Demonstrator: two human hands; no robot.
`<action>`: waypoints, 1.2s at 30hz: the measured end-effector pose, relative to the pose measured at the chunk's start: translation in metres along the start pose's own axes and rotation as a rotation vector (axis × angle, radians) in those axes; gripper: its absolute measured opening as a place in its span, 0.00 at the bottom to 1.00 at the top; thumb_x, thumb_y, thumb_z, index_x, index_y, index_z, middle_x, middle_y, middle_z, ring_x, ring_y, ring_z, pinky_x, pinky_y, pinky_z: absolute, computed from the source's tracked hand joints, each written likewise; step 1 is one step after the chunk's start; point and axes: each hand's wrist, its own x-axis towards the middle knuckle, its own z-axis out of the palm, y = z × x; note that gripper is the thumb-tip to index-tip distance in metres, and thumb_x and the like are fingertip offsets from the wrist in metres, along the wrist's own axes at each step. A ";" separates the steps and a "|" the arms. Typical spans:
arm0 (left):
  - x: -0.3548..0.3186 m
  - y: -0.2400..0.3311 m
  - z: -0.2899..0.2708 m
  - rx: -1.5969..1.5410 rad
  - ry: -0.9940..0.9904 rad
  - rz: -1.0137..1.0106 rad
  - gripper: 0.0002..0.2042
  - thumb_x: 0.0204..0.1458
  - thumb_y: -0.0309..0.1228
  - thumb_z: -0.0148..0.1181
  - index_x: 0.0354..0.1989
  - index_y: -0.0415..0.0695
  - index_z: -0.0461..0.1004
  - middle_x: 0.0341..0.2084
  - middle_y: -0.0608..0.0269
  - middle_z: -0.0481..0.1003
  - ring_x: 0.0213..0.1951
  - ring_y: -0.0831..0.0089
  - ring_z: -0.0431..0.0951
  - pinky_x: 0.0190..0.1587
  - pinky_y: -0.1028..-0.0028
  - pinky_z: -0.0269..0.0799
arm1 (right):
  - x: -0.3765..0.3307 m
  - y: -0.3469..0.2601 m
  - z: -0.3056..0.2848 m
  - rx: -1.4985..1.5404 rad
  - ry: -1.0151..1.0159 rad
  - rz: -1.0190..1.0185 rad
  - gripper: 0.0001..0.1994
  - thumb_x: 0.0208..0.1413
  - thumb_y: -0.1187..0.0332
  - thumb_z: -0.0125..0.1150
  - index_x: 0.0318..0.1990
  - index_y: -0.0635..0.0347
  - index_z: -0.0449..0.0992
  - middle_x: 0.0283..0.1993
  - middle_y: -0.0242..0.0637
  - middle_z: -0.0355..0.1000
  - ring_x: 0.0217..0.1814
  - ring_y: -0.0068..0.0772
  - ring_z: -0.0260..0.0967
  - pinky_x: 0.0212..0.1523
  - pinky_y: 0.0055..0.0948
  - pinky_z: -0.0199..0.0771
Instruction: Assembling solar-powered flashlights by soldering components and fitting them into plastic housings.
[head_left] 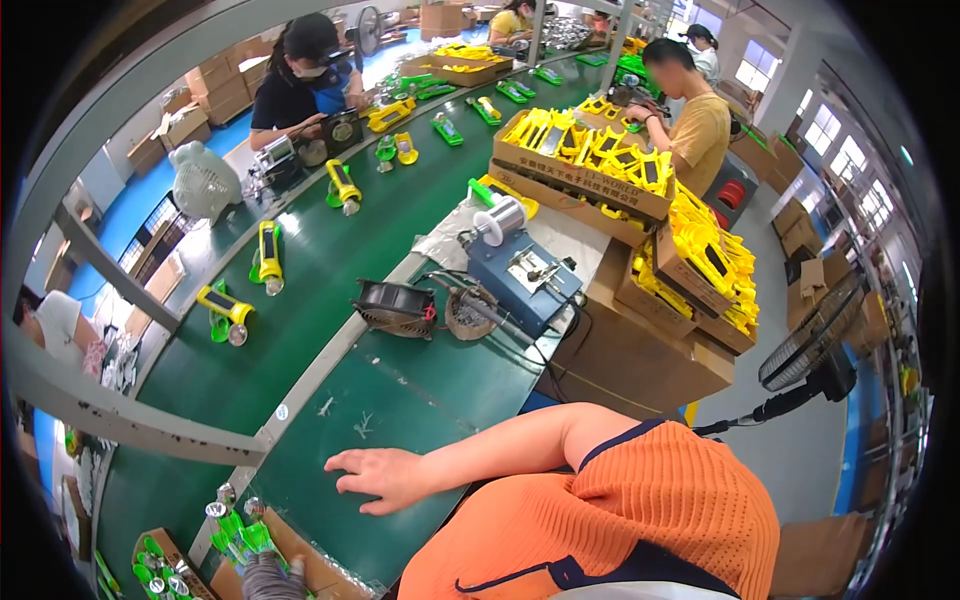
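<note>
My right hand (375, 475) lies flat, palm down, on the green worktable (420, 400). Its fingers are spread and it holds nothing. The bare forearm runs back to my orange sleeveless top (640, 510) at the lower right. At the bottom edge a grey knitted glove (270, 577), which may be my left hand, is over a cardboard box (320, 570) beside green parts (240, 535). Too little of that glove shows to tell its grip.
Beyond my hand stand a small black fan (395, 305), a round tip-cleaner holder (470, 315) and a blue soldering station (525, 275) with a solder spool (500, 215). Boxes of yellow parts (580, 160) are stacked at the right. Yellow torches (268, 255) lie on the green conveyor, where other people work.
</note>
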 end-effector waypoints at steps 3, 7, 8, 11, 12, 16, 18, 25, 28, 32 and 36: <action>-0.027 0.007 0.000 -0.003 -0.066 -0.171 0.35 0.56 0.64 0.59 0.50 0.39 0.79 0.45 0.41 0.80 0.50 0.43 0.78 0.55 0.51 0.72 | 0.012 -0.014 0.015 0.085 -0.065 -0.050 0.24 0.47 0.63 0.72 0.50 0.63 0.73 0.70 0.57 0.59 0.73 0.59 0.59 0.69 0.48 0.68; -0.027 0.003 0.001 -0.141 -0.177 -0.274 0.41 0.56 0.62 0.62 0.69 0.40 0.68 0.64 0.37 0.69 0.65 0.40 0.67 0.68 0.52 0.62 | 0.011 -0.010 0.014 0.113 -0.082 -0.040 0.23 0.48 0.63 0.72 0.50 0.64 0.74 0.71 0.58 0.59 0.76 0.59 0.56 0.70 0.47 0.67; -0.028 0.001 0.005 -0.154 -0.136 -0.242 0.43 0.56 0.61 0.62 0.72 0.41 0.64 0.67 0.37 0.66 0.68 0.40 0.64 0.70 0.52 0.60 | 0.010 -0.010 0.013 0.111 -0.083 -0.038 0.23 0.48 0.63 0.72 0.49 0.65 0.74 0.71 0.58 0.59 0.76 0.59 0.56 0.70 0.47 0.67; -0.026 -0.003 0.013 -0.131 -0.199 -0.276 0.46 0.55 0.58 0.66 0.76 0.44 0.58 0.70 0.37 0.63 0.71 0.41 0.60 0.73 0.54 0.56 | 0.008 -0.007 0.013 0.111 -0.070 -0.040 0.23 0.48 0.62 0.72 0.48 0.65 0.74 0.71 0.59 0.59 0.76 0.59 0.56 0.71 0.47 0.66; -0.028 -0.004 0.016 -0.126 -0.202 -0.272 0.46 0.55 0.58 0.66 0.76 0.44 0.58 0.70 0.37 0.63 0.71 0.41 0.60 0.73 0.54 0.56 | 0.008 -0.006 0.013 0.109 -0.065 -0.051 0.22 0.48 0.62 0.73 0.48 0.65 0.74 0.71 0.59 0.59 0.76 0.59 0.56 0.71 0.47 0.66; -0.035 0.001 0.014 -0.175 -0.189 -0.247 0.47 0.51 0.54 0.70 0.76 0.44 0.57 0.68 0.37 0.65 0.71 0.40 0.60 0.72 0.55 0.58 | 0.008 -0.006 0.012 0.126 -0.079 -0.034 0.22 0.48 0.62 0.73 0.47 0.65 0.75 0.70 0.59 0.60 0.75 0.59 0.57 0.71 0.47 0.66; -0.039 0.001 0.011 -0.154 -0.208 -0.262 0.47 0.50 0.53 0.72 0.75 0.44 0.58 0.68 0.37 0.65 0.70 0.40 0.61 0.71 0.55 0.59 | 0.007 -0.006 0.014 0.110 -0.066 -0.046 0.22 0.48 0.62 0.73 0.47 0.65 0.75 0.70 0.58 0.60 0.74 0.58 0.58 0.71 0.47 0.67; -0.046 -0.011 0.054 -0.176 -0.029 -0.337 0.36 0.57 0.48 0.66 0.68 0.37 0.66 0.62 0.36 0.72 0.62 0.39 0.71 0.67 0.54 0.66 | 0.009 -0.008 0.014 0.092 -0.059 -0.064 0.21 0.48 0.62 0.73 0.46 0.65 0.75 0.69 0.56 0.61 0.73 0.57 0.60 0.69 0.46 0.68; -0.040 0.011 0.030 -0.167 0.006 -0.394 0.33 0.57 0.46 0.66 0.65 0.33 0.69 0.60 0.36 0.73 0.61 0.40 0.73 0.66 0.55 0.67 | 0.007 -0.005 0.012 0.084 -0.040 -0.058 0.21 0.48 0.62 0.72 0.46 0.65 0.75 0.69 0.56 0.61 0.72 0.57 0.60 0.69 0.46 0.68; -0.034 0.035 -0.007 -0.225 -0.073 -0.452 0.35 0.57 0.44 0.67 0.67 0.32 0.67 0.64 0.37 0.71 0.63 0.44 0.73 0.67 0.57 0.67 | 0.007 -0.006 0.008 0.073 -0.043 -0.042 0.21 0.48 0.63 0.72 0.47 0.65 0.76 0.68 0.55 0.62 0.72 0.56 0.61 0.69 0.45 0.68; -0.055 0.010 0.051 -0.239 0.293 -0.423 0.32 0.48 0.32 0.67 0.64 0.37 0.71 0.54 0.42 0.78 0.54 0.49 0.79 0.58 0.58 0.73 | 0.014 -0.007 0.018 0.055 -0.027 -0.083 0.23 0.46 0.61 0.73 0.46 0.66 0.76 0.67 0.57 0.64 0.71 0.58 0.62 0.70 0.47 0.67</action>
